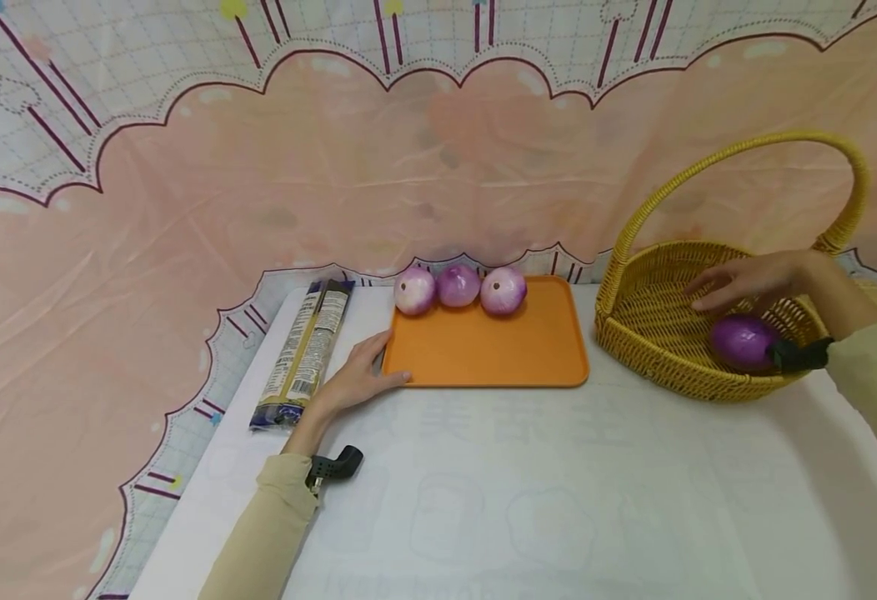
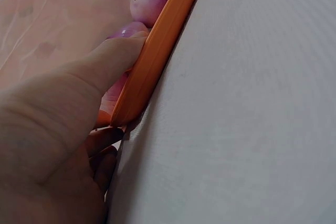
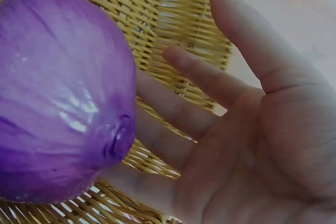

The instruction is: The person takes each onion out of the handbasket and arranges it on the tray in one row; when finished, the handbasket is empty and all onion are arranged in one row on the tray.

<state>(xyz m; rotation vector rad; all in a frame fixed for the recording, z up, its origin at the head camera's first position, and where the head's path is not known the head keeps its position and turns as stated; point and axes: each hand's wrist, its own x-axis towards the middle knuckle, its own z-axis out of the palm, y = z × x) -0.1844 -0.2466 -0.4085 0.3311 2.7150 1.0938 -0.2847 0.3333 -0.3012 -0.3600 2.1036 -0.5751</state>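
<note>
Three purple onions, a left one (image 1: 414, 291), a middle one (image 1: 458, 286) and a right one (image 1: 503, 292), sit in a row along the back of an orange tray (image 1: 483, 350). At the tray's front left corner, my left hand (image 1: 362, 375) grips the rim; the left wrist view has its thumb over the edge and the fingers bent below. Inside a wicker basket (image 1: 652, 367) lies a darker purple onion (image 3: 63, 87). My right hand (image 3: 247, 124) is inside the basket beside this onion, fingers spread and palm showing; some fingertips are hidden behind the onion.
A long printed packet (image 1: 305, 354) lies left of the tray, close to my left forearm. The basket's tall handle (image 1: 739, 150) arches above its opening. Patterned cloth (image 1: 483, 183) hangs behind the white table (image 1: 543, 492).
</note>
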